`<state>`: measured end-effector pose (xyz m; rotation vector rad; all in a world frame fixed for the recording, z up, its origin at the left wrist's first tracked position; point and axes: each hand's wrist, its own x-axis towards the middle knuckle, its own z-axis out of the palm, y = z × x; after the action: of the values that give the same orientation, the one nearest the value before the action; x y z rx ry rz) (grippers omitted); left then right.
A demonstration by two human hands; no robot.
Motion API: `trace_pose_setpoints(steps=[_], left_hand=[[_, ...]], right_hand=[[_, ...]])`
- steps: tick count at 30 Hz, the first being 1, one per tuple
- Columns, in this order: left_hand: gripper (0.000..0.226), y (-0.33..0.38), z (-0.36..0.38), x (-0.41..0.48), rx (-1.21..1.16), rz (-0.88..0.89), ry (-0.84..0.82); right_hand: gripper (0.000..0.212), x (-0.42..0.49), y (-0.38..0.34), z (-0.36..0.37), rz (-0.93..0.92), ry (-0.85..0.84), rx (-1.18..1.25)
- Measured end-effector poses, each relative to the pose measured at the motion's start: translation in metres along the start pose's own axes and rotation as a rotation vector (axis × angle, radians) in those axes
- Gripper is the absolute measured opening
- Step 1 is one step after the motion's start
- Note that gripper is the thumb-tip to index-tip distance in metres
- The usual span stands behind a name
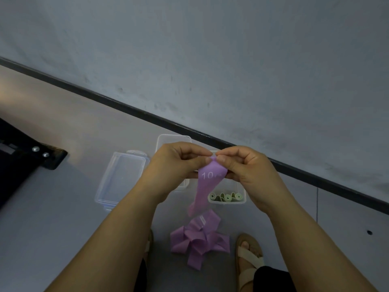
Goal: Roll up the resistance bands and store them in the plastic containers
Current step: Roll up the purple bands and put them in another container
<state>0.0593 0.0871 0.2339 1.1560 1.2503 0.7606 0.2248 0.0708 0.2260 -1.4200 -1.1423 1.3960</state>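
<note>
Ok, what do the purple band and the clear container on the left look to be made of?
Purple band: thin, matte, probably latex or rubber; it hangs limp and piles in soft folds. Left container: rigid transparent plastic, slightly glossy; the floor shows through its walls.

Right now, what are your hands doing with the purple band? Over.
Left hand and right hand pinch top of purple band. Tail heaped on floor. Green rolls in clear container. Nothing blocking.

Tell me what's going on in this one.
A person's left hand and right hand pinch the top end of a purple resistance band, apparently starting a roll. The rest hangs to a loose purple heap on the floor. Rolled green bands already sit in one clear container.
</note>
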Motion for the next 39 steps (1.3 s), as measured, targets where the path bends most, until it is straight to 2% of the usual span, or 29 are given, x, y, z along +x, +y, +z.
trace_pose_setpoints(steps=[15,18,24,34,39], left_hand=[[0.019,-0.0028,0.0042,0.0036,0.065,-0.004,0.028],[0.015,-0.0027,0.0038,0.0037,0.146,0.0,0.004],[0.009,0.001,0.0055,0.0021,0.066,0.006,0.002],[0.014,0.0003,0.0087,0.0046,0.053,0.079,0.068],[0.017,-0.0008,0.0097,0.0056,0.112,0.101,0.076]], right_hand=[[0.02,0.0006,-0.0009,-0.0052,-0.022,-0.001,-0.074],[0.019,0.0013,-0.0006,-0.0069,-0.048,0.013,-0.127],[0.013,0.0001,-0.0018,-0.0069,-0.089,0.015,-0.147],[0.017,0.0013,-0.0009,-0.006,-0.039,-0.019,-0.041],[0.005,0.0023,0.0001,-0.0053,-0.039,0.015,-0.041]])
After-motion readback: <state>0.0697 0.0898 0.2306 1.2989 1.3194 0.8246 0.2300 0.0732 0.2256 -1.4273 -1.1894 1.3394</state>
